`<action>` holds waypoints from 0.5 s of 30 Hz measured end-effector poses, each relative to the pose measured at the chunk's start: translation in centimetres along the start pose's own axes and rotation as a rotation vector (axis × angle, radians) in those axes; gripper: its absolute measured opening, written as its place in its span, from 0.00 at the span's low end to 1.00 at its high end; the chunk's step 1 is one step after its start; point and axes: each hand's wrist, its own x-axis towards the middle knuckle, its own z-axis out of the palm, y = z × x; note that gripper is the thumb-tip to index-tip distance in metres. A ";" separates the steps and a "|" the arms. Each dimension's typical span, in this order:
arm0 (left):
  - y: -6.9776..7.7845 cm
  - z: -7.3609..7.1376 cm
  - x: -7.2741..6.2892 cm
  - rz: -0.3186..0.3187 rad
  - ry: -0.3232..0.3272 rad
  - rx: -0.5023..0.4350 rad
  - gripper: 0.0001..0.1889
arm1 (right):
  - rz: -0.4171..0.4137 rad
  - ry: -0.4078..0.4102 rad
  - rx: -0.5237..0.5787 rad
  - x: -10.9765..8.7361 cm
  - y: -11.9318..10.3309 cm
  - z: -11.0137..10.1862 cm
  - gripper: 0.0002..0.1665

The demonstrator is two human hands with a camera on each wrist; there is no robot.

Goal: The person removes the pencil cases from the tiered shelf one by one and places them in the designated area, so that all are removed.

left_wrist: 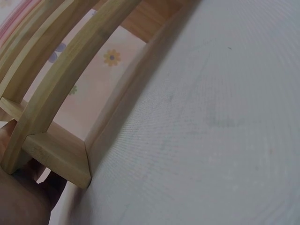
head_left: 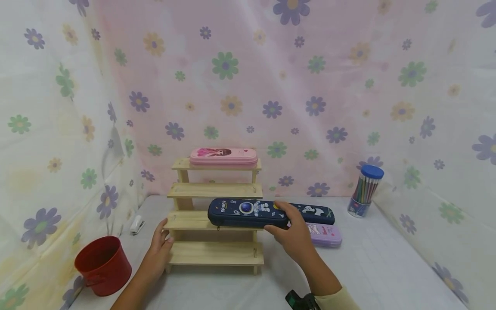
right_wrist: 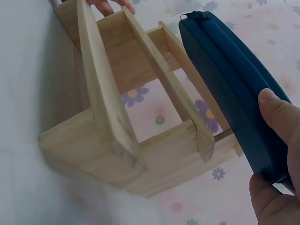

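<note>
My right hand (head_left: pixel 296 237) grips the right end of a navy space-print pencil case (head_left: pixel 242 211), thumb on one side and fingers on the other. The case is in front of the upper tiers of a wooden step rack (head_left: pixel 215 254); in the right wrist view its dark side (right_wrist: pixel 229 89) is apart from the lower boards. With my left hand (head_left: pixel 156 252) I hold the rack's left edge, near the second board from the bottom. The left wrist view shows that hand partly hidden behind the wood. A pink pencil case (head_left: pixel 223 158) lies on the top tier.
Right of the rack, another navy pencil case (head_left: pixel 315 212) and a lilac pencil case (head_left: pixel 327 236) lie on the white table. A jar of pencils (head_left: pixel 364 191) with a blue lid stands back right. At left are a red bucket (head_left: pixel 110 273) and a small white object (head_left: pixel 137 224).
</note>
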 end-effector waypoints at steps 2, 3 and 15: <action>0.0 0.0 0.0 0.000 -0.003 -0.006 0.38 | 0.002 -0.009 0.007 -0.3 0.4 -0.3 0.46; -0.1 0.1 0.0 0.001 -0.002 -0.009 0.37 | 0.002 -0.015 0.008 -0.4 0.6 -0.5 0.46; 0.4 0.0 -0.3 -0.019 -0.003 0.008 0.37 | 0.060 -0.022 -0.010 -1.4 2.3 -2.2 0.47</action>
